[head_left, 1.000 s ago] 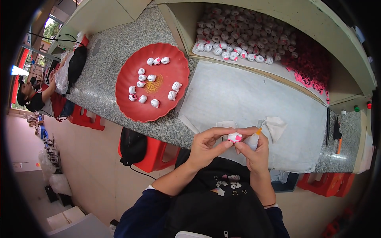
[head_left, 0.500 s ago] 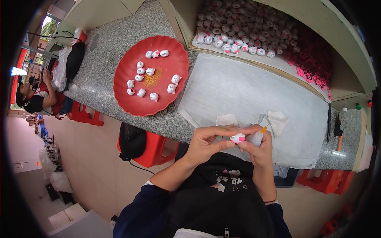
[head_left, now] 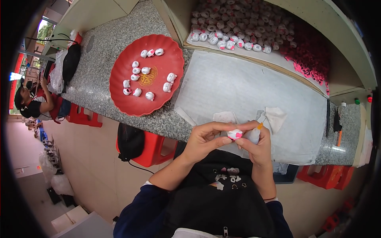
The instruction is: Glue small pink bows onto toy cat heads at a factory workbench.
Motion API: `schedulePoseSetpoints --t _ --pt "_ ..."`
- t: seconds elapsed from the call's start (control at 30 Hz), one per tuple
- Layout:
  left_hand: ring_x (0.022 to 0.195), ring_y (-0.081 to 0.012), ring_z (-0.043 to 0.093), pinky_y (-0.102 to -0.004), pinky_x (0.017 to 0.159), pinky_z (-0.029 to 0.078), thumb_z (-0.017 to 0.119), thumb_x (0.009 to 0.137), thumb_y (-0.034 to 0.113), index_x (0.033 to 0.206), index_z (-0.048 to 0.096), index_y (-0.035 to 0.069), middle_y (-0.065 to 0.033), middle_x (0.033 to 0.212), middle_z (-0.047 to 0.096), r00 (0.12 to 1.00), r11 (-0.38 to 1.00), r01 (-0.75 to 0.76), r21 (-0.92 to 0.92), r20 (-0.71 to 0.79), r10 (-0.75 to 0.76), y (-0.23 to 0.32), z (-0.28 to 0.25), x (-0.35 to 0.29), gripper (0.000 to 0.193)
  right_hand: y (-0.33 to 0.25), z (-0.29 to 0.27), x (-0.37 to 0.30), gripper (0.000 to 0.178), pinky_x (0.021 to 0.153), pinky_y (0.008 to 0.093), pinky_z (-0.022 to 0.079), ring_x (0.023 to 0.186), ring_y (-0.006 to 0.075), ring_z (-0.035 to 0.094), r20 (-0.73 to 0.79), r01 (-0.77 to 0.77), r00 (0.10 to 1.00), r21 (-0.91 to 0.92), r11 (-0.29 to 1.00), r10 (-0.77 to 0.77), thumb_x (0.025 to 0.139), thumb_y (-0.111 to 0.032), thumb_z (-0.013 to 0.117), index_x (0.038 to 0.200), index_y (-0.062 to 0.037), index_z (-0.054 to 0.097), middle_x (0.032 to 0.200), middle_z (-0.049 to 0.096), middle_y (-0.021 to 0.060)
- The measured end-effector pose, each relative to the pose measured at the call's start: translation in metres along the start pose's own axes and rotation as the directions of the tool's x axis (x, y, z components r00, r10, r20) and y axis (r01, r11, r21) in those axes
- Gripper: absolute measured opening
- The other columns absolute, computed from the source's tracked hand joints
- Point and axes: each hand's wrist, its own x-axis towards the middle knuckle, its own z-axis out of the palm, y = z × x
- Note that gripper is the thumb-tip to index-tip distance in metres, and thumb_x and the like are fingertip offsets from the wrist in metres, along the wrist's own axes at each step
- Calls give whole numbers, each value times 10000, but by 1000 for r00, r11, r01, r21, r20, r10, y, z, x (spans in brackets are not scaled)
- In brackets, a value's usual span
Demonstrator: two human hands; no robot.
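Note:
A small rounded white plastic piece with pink parts (head_left: 235,134) is pinched between the fingertips of both hands, above the near edge of the white work sheet (head_left: 222,85). My left hand (head_left: 204,142) closes on it from the left with thumb and forefinger. My right hand (head_left: 260,150) presses its other side with thumb and fingertips. Tucked in that same hand is a translucent squeeze bottle (head_left: 253,136) with an orange tip pointing up. Crumpled white cloths (head_left: 276,118) lie on the sheet just beyond.
To the left, a red scalloped plate (head_left: 123,99) carries several similar white pieces. A shelf at the back holds a heap of white pieces (head_left: 238,23) and many pink parts (head_left: 307,65). Red stools (head_left: 158,148) stand below the counter. Another person (head_left: 37,101) sits far left.
The white piece has turned slightly in my fingers, so more pink shows along its lower side. Both hands keep their grip. The whole view has shifted a little.

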Motion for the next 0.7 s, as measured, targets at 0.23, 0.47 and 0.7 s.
schedulePoseSetpoints --t 0.23,0.47,0.7 --pt "935 -142 493 -266 814 386 541 730 -29 973 504 -17 -100 973 536 996 995 73 -61 -54 -76 -5 -3 3 246 -18 11 0 245 503 188 386 622 89 504 -78 -76 995 -115 990 67 639 19 598 875 21 534 752 543 63" --pt "929 -210 512 -376 861 369 518 750 24 972 468 6 -129 952 535 982 969 95 -230 -138 -129 -16 -10 5 229 -37 -60 -2 210 603 237 401 688 143 529 -145 -71 924 -974 214 -354 629 43 586 829 -10 551 732 534 64" --pt "930 -166 503 -308 836 379 517 753 11 991 467 2 -104 971 527 983 949 122 -290 -94 -155 -14 0 6 243 -32 -9 -8 191 561 227 383 649 141 493 -109 248 876 -733 634 -469 572 102 564 737 4 568 719 513 71"
